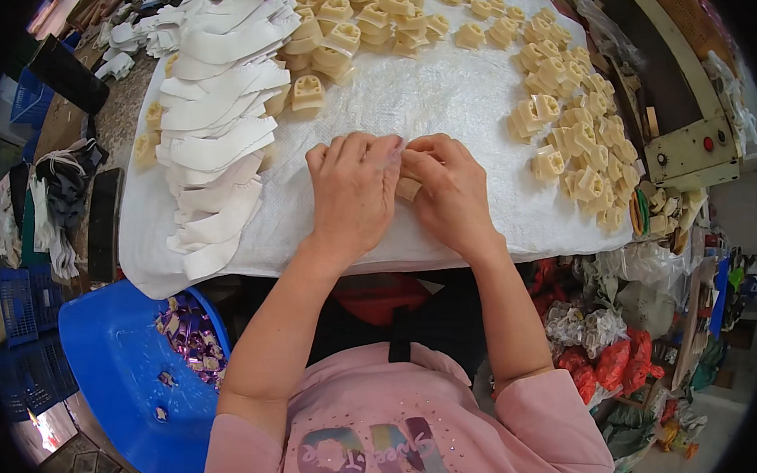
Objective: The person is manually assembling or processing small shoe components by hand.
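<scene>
Head view: the left hand (353, 192) and right hand (451, 189) meet at the middle of the white woven-plastic sheet (422, 92) that covers the table. Both are pinched together on one small cream-coloured moulded piece (409, 189), of which only a corner shows between the thumbs; the left fingers curl over it, the right ones press from 3 o'clock.

The grip looks cramped, so the piece could slip out and drop off the near table edge at 6 o'clock, toward the blue plastic tub (120, 359) of purple foil scraps at 8 o'clock. A sweeping wrist might also topple the fanned stack of white curved flat strips (215, 140) at 9 o'clock.

Heaps of similar cream blocky pieces (576, 127), each with open cut-outs and matte, waxy-looking faces, lie from 12 to 3 o'clock. The sheet has a fine glossy weave. A cream metal machine housing with knobs (692, 147) stands at 2 o'clock.
</scene>
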Motion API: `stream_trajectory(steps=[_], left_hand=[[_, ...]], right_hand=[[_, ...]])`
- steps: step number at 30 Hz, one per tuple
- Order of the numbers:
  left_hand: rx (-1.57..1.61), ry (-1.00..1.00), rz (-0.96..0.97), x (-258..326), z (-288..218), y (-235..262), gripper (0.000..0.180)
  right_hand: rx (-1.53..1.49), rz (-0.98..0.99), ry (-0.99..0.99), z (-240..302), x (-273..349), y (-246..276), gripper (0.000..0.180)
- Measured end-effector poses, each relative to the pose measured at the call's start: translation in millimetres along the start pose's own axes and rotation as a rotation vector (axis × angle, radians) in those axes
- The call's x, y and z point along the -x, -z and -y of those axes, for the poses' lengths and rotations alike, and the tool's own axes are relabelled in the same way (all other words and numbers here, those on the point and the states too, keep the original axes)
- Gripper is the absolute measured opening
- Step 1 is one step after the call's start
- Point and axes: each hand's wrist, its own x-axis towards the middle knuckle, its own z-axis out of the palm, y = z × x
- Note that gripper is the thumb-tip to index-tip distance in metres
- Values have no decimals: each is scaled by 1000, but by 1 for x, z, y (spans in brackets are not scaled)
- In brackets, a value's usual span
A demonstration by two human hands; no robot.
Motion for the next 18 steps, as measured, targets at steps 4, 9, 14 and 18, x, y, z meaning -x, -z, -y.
stream_trajectory(steps=[4, 9, 14, 18], left_hand=[[323, 40, -29, 2, 3, 4, 25], [872, 361, -142, 9, 9, 17, 31], [853, 449, -201, 21, 8, 27, 35], [818, 410, -242, 29, 2, 34, 36]], right_hand=[[75, -13, 20, 6, 1, -5, 30], [-9, 25, -67, 2, -2, 1, 29], [-242, 49, -300, -6, -6, 7, 30], [-285, 51, -294, -4, -2, 6, 30]])
